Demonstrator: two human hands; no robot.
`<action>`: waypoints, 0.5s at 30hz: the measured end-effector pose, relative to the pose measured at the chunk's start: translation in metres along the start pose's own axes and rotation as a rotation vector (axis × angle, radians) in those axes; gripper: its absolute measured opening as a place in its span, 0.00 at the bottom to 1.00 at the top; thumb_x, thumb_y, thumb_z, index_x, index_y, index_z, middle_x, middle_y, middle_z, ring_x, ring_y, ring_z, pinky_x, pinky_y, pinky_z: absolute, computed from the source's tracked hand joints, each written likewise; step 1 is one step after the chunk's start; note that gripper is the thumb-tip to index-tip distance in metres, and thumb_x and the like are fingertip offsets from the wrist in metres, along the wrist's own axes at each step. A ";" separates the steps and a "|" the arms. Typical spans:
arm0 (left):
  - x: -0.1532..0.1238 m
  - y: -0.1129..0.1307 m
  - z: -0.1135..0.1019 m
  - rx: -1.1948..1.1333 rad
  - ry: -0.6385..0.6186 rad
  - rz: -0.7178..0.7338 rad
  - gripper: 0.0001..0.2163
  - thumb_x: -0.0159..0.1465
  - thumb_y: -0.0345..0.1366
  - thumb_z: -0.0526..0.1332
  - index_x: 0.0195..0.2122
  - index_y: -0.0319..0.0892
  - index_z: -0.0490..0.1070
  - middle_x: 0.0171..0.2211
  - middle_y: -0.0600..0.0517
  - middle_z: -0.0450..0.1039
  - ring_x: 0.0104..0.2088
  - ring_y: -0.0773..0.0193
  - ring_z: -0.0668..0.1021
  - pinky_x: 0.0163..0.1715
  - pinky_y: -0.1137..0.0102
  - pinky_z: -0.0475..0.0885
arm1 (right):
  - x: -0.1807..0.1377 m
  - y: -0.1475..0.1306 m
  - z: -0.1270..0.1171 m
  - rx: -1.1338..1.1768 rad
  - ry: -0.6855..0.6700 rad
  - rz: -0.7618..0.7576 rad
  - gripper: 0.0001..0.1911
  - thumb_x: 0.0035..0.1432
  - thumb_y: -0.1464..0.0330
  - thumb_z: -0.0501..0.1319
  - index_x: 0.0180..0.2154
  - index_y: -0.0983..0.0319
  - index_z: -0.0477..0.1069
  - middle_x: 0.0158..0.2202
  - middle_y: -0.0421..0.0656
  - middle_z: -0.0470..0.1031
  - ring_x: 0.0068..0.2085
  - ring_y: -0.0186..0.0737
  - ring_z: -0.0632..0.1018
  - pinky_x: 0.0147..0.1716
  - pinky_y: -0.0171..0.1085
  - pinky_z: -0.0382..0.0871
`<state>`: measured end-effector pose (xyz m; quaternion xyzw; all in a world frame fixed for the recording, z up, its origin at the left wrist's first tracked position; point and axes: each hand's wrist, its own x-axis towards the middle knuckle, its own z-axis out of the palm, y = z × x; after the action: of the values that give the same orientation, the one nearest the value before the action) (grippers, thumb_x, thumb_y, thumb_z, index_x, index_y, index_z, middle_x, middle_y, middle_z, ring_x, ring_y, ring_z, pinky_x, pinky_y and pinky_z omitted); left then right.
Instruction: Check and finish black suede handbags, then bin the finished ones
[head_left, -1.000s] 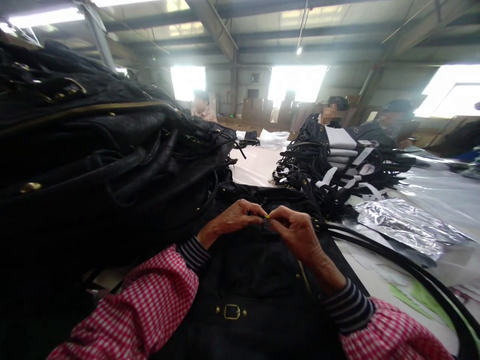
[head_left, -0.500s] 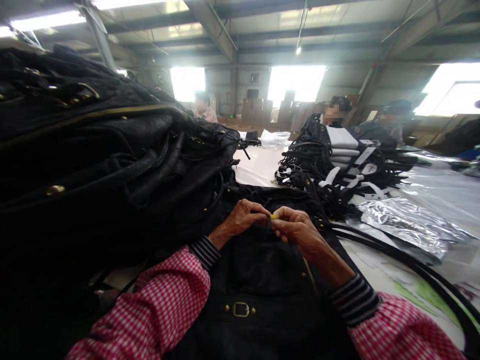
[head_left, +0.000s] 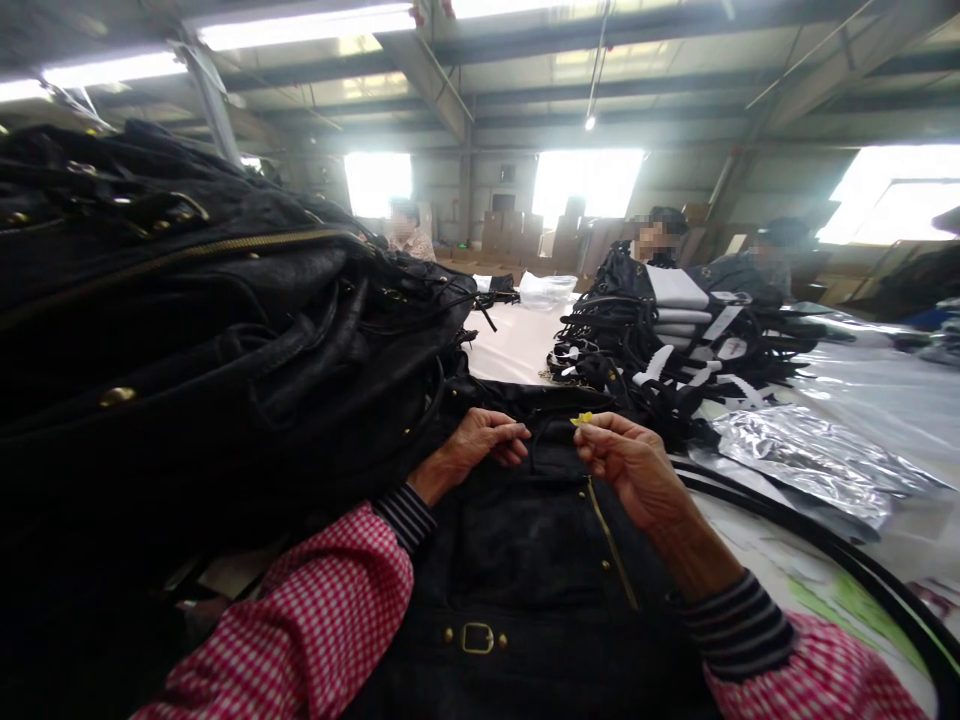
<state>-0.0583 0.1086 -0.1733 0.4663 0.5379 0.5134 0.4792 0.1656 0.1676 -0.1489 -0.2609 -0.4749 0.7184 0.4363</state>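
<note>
A black leather bag (head_left: 525, 560) with a gold buckle (head_left: 477, 637) and a gold zipper lies flat in front of me. My left hand (head_left: 480, 445) pinches a thin black zipper pull hanging at the bag's top edge. A little to the right, my right hand (head_left: 634, 465) is raised just above the bag and holds a small yellow piece (head_left: 582, 419) between thumb and forefinger. The two hands are apart by a short gap. Both arms wear red checked sleeves over striped cuffs.
A tall heap of black bags (head_left: 187, 330) fills the left. A stack of bags with black straps and white tags (head_left: 675, 340) sits beyond. Silver plastic wrap (head_left: 810, 455) and a black strap (head_left: 825, 550) lie on the white table at right. Other people sit far across.
My hands were joined at the yellow piece; now the right hand has pulled away to the right with the yellow piece, while the left stays on the zipper pull.
</note>
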 end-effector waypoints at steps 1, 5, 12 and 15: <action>0.001 -0.001 -0.001 -0.025 -0.013 -0.017 0.18 0.60 0.47 0.70 0.39 0.35 0.80 0.31 0.45 0.81 0.26 0.68 0.80 0.26 0.76 0.73 | 0.001 0.001 0.000 -0.002 0.001 -0.001 0.19 0.38 0.65 0.80 0.29 0.65 0.76 0.27 0.43 0.77 0.24 0.29 0.72 0.18 0.25 0.61; 0.002 -0.002 -0.005 -0.097 -0.022 -0.042 0.21 0.60 0.52 0.68 0.40 0.35 0.78 0.32 0.45 0.80 0.27 0.67 0.80 0.28 0.74 0.74 | 0.002 0.002 0.002 0.004 0.002 -0.031 0.18 0.40 0.65 0.79 0.30 0.65 0.76 0.29 0.43 0.77 0.25 0.30 0.73 0.18 0.26 0.61; -0.002 -0.002 -0.001 -0.064 0.002 0.006 0.25 0.58 0.59 0.66 0.29 0.38 0.71 0.23 0.52 0.74 0.20 0.71 0.72 0.22 0.76 0.68 | -0.059 -0.058 -0.016 -0.138 -0.080 -0.090 0.13 0.47 0.65 0.77 0.32 0.63 0.77 0.26 0.41 0.75 0.24 0.30 0.71 0.19 0.27 0.62; -0.003 0.002 0.001 0.027 0.034 0.020 0.25 0.58 0.60 0.66 0.25 0.39 0.68 0.22 0.53 0.72 0.20 0.70 0.70 0.21 0.76 0.66 | -0.123 -0.098 -0.052 -0.329 0.021 -0.205 0.10 0.49 0.65 0.75 0.30 0.62 0.78 0.24 0.41 0.73 0.22 0.30 0.68 0.18 0.28 0.62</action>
<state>-0.0566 0.1054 -0.1713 0.4692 0.5480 0.5189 0.4586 0.3035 0.1000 -0.0863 -0.2866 -0.6055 0.5799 0.4637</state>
